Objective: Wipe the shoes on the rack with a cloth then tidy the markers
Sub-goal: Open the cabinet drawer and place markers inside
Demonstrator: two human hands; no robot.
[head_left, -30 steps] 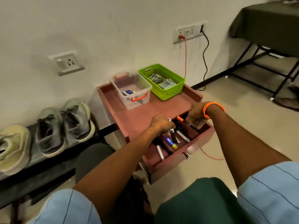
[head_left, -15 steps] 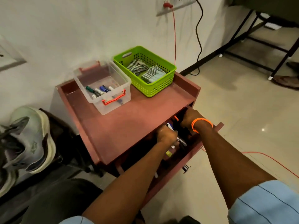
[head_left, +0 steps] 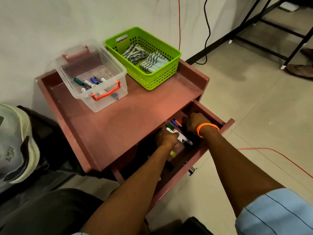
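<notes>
Hands in drawer point(head_left: 227, 123): left point(head_left: 166, 138) gripped white marker point(head_left: 182, 137); right point(head_left: 194, 122) curled among markers point(head_left: 176, 123), hold unclear.

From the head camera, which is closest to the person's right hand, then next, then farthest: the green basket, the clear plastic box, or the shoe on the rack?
Measured from the right hand in the open drawer:
1. Green basket, up on the cabinet top, nearest.
2. Clear plastic box with markers, farther left on the same top.
3. Shoe, far left on the rack, farthest.
</notes>
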